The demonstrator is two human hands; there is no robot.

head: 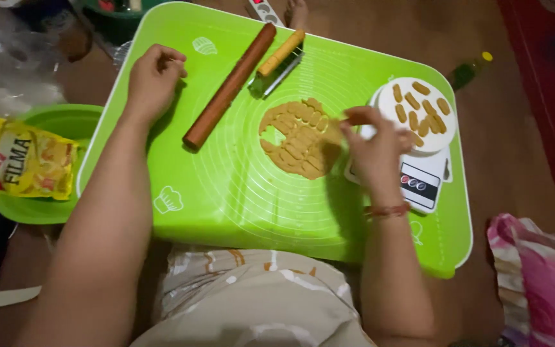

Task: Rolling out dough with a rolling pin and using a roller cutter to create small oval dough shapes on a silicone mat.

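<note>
A flat round of tan dough [298, 138], cut into short strips, lies on a bright green silicone mat [226, 186]. My right hand [375, 146] pinches one dough strip [353, 119] at the round's right edge, lifted just off the mat. Right of it a white round plate [426, 142] holds several cut dough strips and stands on a small white kitchen scale [422, 183]. My left hand [154, 78] rests curled on the mat's upper left, holding nothing, left of a brown rolling pin [229, 87].
A yellow-handled cutter [281, 54] lies beside the rolling pin. A green plastic bowl [46, 209] with a yellow food packet [27, 167] on it sits left of the mat. A pink patterned cloth [537, 283] is at lower right, and a small green bottle [470, 72] stands beyond the plate.
</note>
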